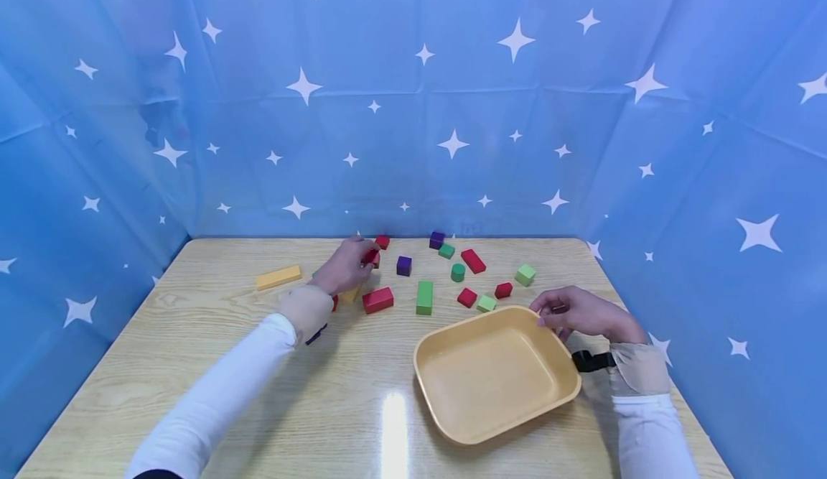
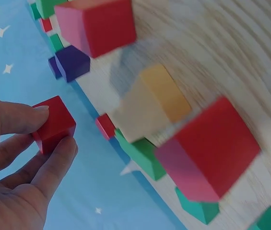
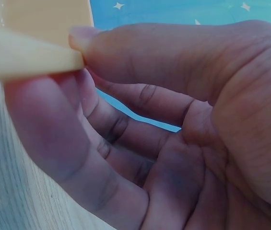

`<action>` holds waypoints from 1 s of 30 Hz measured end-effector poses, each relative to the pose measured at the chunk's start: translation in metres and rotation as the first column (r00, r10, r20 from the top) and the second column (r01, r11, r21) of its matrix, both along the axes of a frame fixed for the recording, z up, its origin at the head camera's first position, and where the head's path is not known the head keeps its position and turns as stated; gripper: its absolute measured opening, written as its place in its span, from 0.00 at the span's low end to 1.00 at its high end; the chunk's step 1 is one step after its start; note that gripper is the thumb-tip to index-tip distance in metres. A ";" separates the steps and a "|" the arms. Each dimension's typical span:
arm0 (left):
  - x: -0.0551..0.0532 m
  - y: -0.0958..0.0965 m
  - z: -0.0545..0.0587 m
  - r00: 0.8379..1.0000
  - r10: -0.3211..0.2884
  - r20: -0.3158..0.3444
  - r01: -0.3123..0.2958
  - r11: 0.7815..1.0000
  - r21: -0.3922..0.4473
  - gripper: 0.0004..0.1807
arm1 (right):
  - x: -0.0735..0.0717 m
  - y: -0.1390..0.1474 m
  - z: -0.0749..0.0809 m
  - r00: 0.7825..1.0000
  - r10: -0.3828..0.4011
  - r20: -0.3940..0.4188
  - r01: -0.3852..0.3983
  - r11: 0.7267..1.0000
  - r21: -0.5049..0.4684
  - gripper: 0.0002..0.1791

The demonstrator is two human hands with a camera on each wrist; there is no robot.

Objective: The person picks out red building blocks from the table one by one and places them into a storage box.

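My left hand [image 1: 345, 265] is over the far left-middle of the table, pinching a red block [image 2: 56, 122] between thumb and fingertips. The left wrist view shows that block held up, apart from the other blocks. At the right, my right hand [image 1: 584, 312] grips the rim of a shallow tan tray [image 1: 431, 407], thumb on top and fingers curled beneath. In the right wrist view the tray's rim [image 3: 34, 60] sits between thumb and fingers. Nothing lies inside the tray, which is slightly turned. Below and beside my left hand are a red block [image 1: 377, 300] and a yellow block [image 1: 349, 295].
Loose blocks lie along the far half of the wooden table [image 1: 304, 407]: a long yellow block [image 1: 278, 278], a purple cube [image 1: 403, 266], a green block [image 1: 424, 297], a green cylinder [image 1: 458, 272] and several more. A blue star-printed curtain [image 1: 413, 163] stands behind and at both sides.
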State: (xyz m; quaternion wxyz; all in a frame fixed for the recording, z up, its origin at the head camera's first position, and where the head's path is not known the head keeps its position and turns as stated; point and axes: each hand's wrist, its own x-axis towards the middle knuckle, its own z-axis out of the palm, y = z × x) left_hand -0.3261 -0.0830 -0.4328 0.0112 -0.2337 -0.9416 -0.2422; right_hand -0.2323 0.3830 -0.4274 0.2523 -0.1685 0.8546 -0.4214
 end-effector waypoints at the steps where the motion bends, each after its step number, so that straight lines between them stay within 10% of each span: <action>1: 0.001 0.003 0.000 1.000 -0.007 -0.003 0.007 1.000 -0.001 0.20 | 0.000 0.000 0.000 1.000 -0.004 0.004 0.004 1.000 -0.001 0.17; 30: 0.034 0.083 0.019 0.982 -0.187 -0.008 0.186 0.982 -0.041 0.20 | 0.002 -0.003 0.003 1.000 -0.008 0.010 0.008 1.000 -0.019 0.16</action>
